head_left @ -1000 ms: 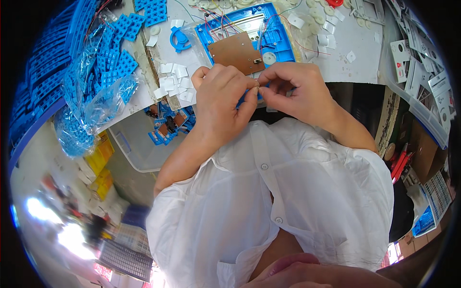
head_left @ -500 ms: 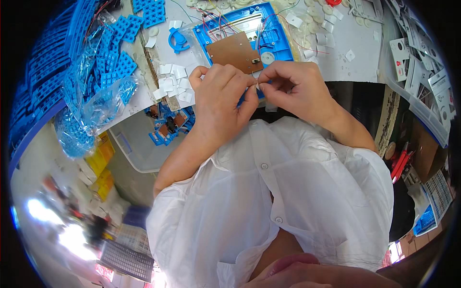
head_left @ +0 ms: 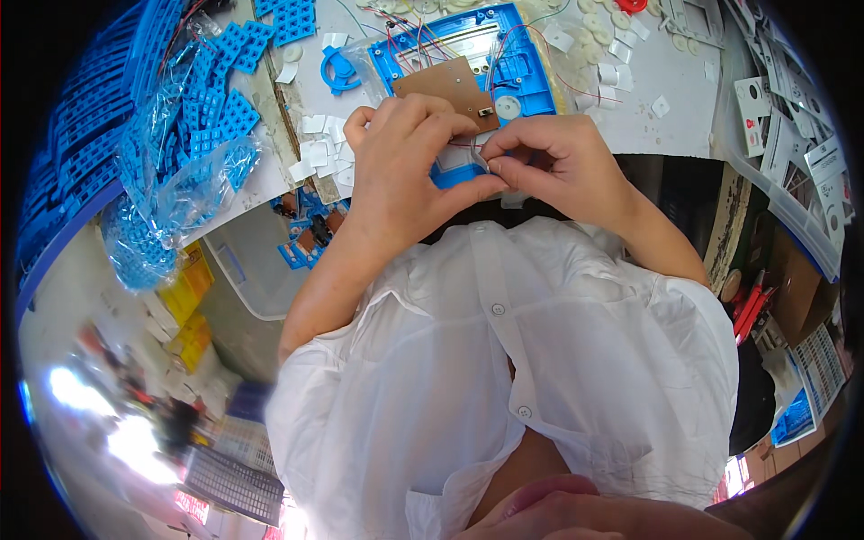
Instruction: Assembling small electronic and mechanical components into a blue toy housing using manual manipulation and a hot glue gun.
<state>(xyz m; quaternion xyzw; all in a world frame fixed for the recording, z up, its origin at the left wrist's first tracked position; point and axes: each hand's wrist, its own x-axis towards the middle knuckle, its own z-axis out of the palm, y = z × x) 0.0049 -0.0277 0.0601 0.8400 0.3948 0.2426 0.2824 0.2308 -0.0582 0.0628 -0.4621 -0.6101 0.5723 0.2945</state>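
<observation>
A blue plastic casing (head_left: 533,79) lies in front of me, with a brown circuit board (head_left: 445,87) set across it and thin coloured wires at its far side. Over the near left part of the board is my left hand (head_left: 400,166), its thumb and index finger apart; the thumb tip reaches to my right thumb. At the casing's near edge my right hand (head_left: 567,166) pinches a thin pale strip (head_left: 479,155), whose exact kind I cannot make out. A round white disc (head_left: 508,108) sits in the casing beside my right fingers.
White square pieces (head_left: 326,148) lie left of my left hand, near a blue ring-shaped part (head_left: 338,70). Bagged blue keypad-like parts (head_left: 202,193) fill the left side. A clear bin (head_left: 256,279) stands below the table edge. White panels (head_left: 778,135) crowd a container at right.
My left thumb and index finger have spread apart and uncovered the casing's near edge and the pale strip. The right hand stays at nearly the same spot, still pinching.
</observation>
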